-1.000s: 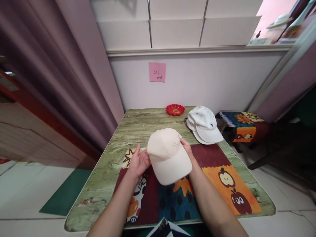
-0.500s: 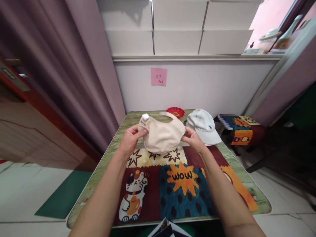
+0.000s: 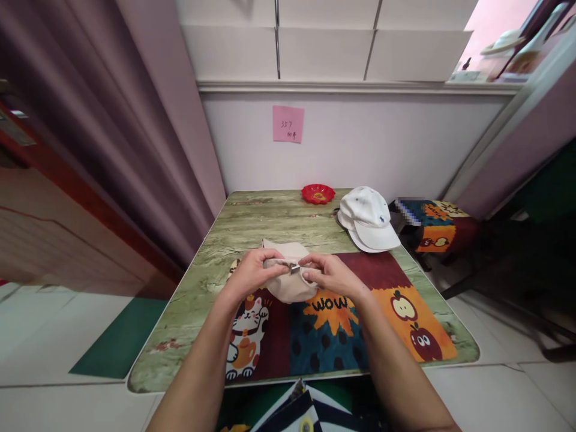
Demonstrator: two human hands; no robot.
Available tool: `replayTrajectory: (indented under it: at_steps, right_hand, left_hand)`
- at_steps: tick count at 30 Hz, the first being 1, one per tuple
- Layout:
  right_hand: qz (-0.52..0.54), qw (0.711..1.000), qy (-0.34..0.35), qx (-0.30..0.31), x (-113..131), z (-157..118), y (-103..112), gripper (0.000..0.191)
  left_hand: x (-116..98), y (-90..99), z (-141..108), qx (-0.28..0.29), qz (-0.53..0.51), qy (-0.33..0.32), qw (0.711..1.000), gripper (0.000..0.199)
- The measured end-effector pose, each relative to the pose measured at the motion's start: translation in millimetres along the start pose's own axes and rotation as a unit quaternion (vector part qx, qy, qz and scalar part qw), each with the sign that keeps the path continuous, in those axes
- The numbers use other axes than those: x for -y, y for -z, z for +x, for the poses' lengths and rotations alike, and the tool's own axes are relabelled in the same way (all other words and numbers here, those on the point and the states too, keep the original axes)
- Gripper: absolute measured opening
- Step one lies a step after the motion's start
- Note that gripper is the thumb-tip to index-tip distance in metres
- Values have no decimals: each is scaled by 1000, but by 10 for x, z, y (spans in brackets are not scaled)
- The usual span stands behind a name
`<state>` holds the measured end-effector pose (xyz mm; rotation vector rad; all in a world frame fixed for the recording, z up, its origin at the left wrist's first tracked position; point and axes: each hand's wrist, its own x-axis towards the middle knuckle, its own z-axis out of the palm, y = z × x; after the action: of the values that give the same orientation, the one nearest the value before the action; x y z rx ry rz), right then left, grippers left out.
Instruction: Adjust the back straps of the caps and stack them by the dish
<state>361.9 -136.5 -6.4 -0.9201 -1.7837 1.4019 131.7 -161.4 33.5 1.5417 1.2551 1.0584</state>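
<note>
A beige cap is between my hands, low over the printed mat. Its back strap faces me, with a small metal buckle at the middle. My left hand pinches the strap on one side of the buckle, thumb and fingers closed. On the other side, my right hand pinches the strap by the buckle. Part of the cap is hidden behind my fingers. To the right rests a white cap with a small dark logo, on top of at least one other pale cap.
At the back of the wood-patterned table lies a red scalloped dish. A pink note is stuck to the wall. Right of the table stands a stool with a printed cover. A purple curtain hangs at the left.
The beige cap has come down and closer to me, and has been turned so its strap and buckle lie between my hands. Both hands have moved inward from the cap's sides to the strap.
</note>
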Motion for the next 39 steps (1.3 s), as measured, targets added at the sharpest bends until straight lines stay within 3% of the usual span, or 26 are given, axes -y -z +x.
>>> replayTrajectory:
  at_steps: [4,8,11,15,18,22,26,28,32,39]
  right_hand:
    - [105,991,-7,-79,-21,-39,-31,38]
    - [237,960,14,-148,76,-48,-35,51]
    - [237,959,19,-153,125,-44,-110,37]
    - [194,968,17,-161,112,-36,-257,34]
    - [175,968,22,-176,97,-25,-327,34]
    - [130,969,29,-209,79,-9,-340,35]
    - [13,958,10,-287,10,-8,-304,33]
    - [-25,962,-22,-270,-37,-7,-292,31]
    - [40,977,-61,-200,-93,4,-323,30]
    - [164,966,-48,-195,40,5,-423,29]
  left_hand:
    - [-73,-46,-89,-51,-14,-27,998,14]
    - [-118,-118,-115,-75,-62,-22,995,21]
    - [-97,-170,-114,-127,-108,-31,986,26]
    - [-49,-246,-189,-200,-57,-84,974,34]
    - [-29,-322,-299,-240,-57,-72,966,22]
    - [5,-426,-386,-198,65,-58,976,5]
    - [67,-509,-347,-165,167,-65,970,9]
    - [100,-546,-303,-154,185,-62,969,9]
    - [141,-601,-222,-147,223,-59,962,9]
    - [140,-629,-227,-186,192,-86,960,9]
